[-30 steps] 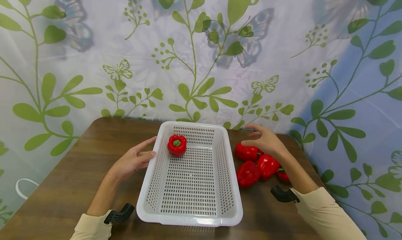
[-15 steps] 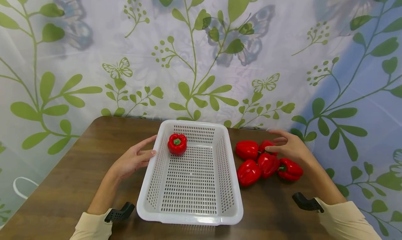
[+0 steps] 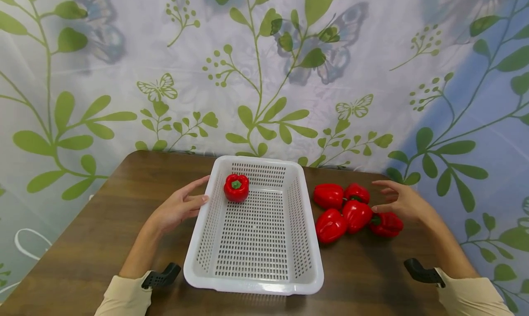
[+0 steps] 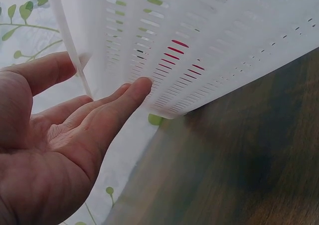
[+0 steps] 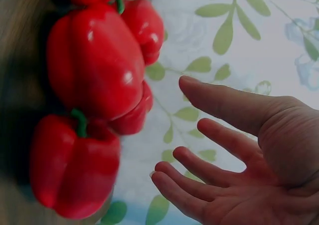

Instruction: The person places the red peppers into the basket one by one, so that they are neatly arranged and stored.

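So the person's left grip (image 3: 175,210) is basically released: fingertips just resting on the outer left side of the white basket (image 3: 254,286), nothing pinched as far as I can see. The basket takes up the middle of the bench (image 3: 111,215), its back rim close to the far edge, where the leafy curtain (image 3: 264,100) hangs. One red pepper (image 3: 236,189) sits inside, stem up, in the basket's far left corner, so most of the slotted floor is showing.

The other five peppers (image 3: 357,216) are bunched between the basket's right rim and the bench's far right corner. It's tight on the basket side; can't tell if the closest one touches the rim. The right grip (image 3: 401,200) is released too, fingers spread, hovering just right of the bunch near the bench's right edge. There's a wide strip of wood between basket and left edge, and a decent patch in front of the peppers.
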A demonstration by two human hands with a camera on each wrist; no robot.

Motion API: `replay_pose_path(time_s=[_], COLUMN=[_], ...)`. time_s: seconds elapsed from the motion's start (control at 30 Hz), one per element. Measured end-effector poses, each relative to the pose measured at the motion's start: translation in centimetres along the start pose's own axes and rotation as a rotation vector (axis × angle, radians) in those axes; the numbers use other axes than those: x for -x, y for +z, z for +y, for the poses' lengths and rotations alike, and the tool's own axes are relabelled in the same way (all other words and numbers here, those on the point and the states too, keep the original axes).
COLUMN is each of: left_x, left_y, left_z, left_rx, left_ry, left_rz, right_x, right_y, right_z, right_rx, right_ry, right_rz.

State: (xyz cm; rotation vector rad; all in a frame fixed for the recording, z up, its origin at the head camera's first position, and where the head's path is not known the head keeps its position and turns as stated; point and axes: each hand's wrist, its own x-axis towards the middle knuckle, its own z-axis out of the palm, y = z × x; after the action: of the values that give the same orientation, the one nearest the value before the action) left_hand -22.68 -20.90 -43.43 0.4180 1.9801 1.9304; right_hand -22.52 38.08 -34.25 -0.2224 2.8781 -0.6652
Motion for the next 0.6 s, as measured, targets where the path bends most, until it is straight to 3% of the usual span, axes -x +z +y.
replay_pose_path(time_s=[0.27, 0.6], left_x=[-0.1, -0.1], left_y=[0.0, 0.0], left_z=[0.0, -0.1], left_rx=[-0.005, 0.008], left_ry=[0.011, 0.016], left_rz=[-0.004, -0.007], right_x=[0.6, 0.7], right_y=[0.5, 1.2], right_z=[2.9, 4.1], right_rx=[0.000, -0.067], right_ry=[0.020, 0.015], right_rz=[-0.044, -0.100])
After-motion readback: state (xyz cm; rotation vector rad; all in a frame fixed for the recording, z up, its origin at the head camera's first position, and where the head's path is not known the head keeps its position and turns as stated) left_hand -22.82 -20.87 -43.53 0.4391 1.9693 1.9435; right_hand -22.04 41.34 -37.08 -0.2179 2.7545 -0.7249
